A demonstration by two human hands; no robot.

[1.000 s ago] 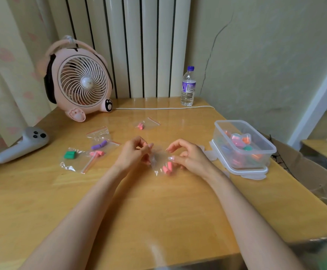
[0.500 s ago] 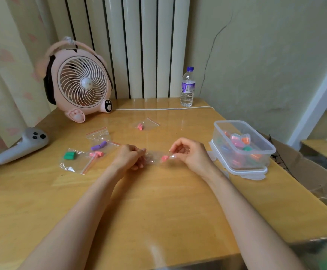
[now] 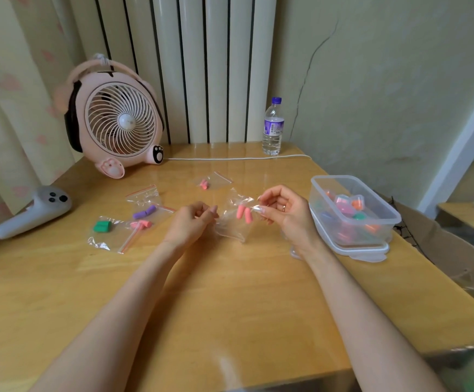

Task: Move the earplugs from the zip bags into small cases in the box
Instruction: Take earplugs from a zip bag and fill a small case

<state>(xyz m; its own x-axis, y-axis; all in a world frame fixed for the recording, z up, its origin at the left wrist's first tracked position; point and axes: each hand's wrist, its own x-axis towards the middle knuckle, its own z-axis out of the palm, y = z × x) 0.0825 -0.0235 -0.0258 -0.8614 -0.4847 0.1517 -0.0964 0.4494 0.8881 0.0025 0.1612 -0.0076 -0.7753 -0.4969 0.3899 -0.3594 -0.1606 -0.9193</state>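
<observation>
A clear zip bag (image 3: 234, 222) hangs between my hands above the table, with two pink earplugs (image 3: 244, 214) inside it. My left hand (image 3: 193, 222) pinches the bag's left edge. My right hand (image 3: 283, 212) pinches its right edge near the top. To the right stands a clear plastic box (image 3: 354, 210) holding several small coloured cases (image 3: 348, 203). More zip bags lie on the table: one with purple earplugs (image 3: 144, 213), one with pink ones (image 3: 141, 224), one with green ones (image 3: 102, 226) and one with pink ones farther back (image 3: 204, 184).
A pink fan (image 3: 117, 123) stands at the back left, its white cord (image 3: 238, 158) running along the table's back. A water bottle (image 3: 272, 128) stands beside the wall. A grey controller (image 3: 35, 213) lies at the left edge. The box's lid (image 3: 363, 251) lies under the box.
The bag was held low and stretched flat between my hands; now both hands have lifted it and it hangs open-shaped with the pink earplugs upright inside.
</observation>
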